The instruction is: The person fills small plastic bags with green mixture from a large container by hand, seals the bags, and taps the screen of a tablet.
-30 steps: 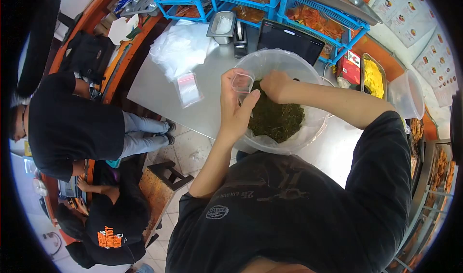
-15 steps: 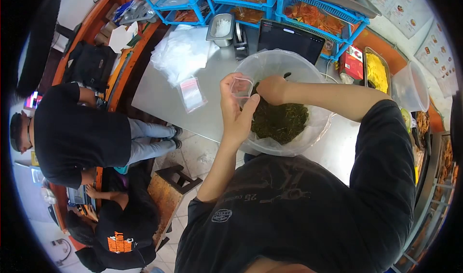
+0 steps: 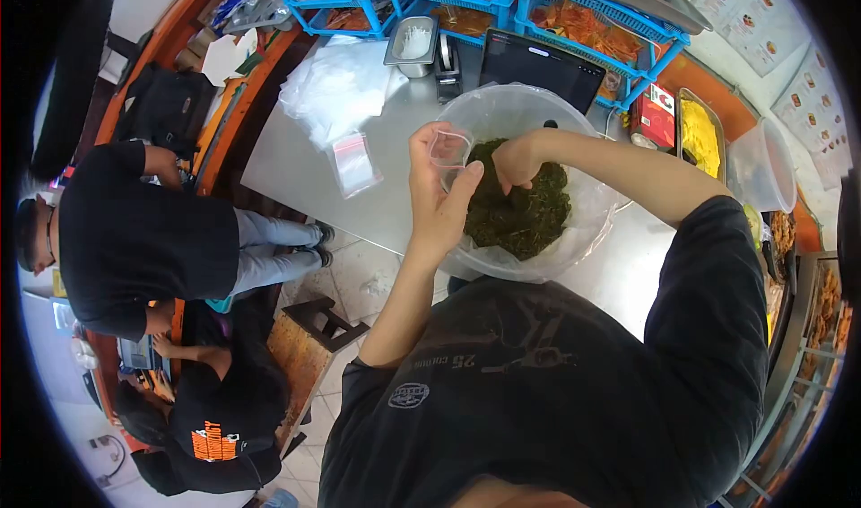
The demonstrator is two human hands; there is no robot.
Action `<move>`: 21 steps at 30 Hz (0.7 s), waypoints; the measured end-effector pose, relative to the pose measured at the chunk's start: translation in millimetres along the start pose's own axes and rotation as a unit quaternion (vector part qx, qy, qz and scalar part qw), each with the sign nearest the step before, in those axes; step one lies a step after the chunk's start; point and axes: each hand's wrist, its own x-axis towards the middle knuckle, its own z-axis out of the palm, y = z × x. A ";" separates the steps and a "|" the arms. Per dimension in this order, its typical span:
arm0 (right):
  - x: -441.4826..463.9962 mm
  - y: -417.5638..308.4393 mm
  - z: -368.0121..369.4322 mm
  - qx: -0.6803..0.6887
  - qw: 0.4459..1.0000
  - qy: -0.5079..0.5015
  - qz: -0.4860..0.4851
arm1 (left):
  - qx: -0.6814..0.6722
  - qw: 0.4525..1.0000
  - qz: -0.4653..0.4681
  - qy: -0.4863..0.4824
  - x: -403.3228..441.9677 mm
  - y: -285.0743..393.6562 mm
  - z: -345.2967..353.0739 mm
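My left hand (image 3: 437,194) holds a small clear plastic bag (image 3: 450,150) with a pink rim, its mouth spread apart, at the left edge of a large round clear tub (image 3: 587,239). Dark green shredded leaves (image 3: 520,221) lie in the tub on a clear liner. Inside the tub, my right hand (image 3: 518,160) reaches down to the leaves with its fingers bent together; whether anything is between the fingertips is hidden.
Left of the tub, a stack of small bags (image 3: 356,163) lies near loose plastic sheets (image 3: 336,86) on the metal table (image 3: 296,163). Behind are a metal container (image 3: 413,46), a black screen (image 3: 538,70) and blue racks (image 3: 646,82). Two people are at the left counter.
My right hand has moved from beside the bag's mouth rightward over the leaves, its fingers now pointing down. My left hand still holds the bag in about the same place.
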 end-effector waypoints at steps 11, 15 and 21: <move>-100.7 -6.7 3.0 0.322 0.939 0.112 -0.031 | -0.049 0.995 0.072 0.056 4.1 7.8 -1.0; -155.2 -4.5 3.1 0.337 0.915 0.214 -0.061 | 0.010 0.999 0.038 0.005 7.4 22.9 -9.7; -221.8 -14.2 -2.5 0.302 0.887 0.345 -0.063 | 0.036 0.974 -0.102 -0.198 10.6 7.6 -3.4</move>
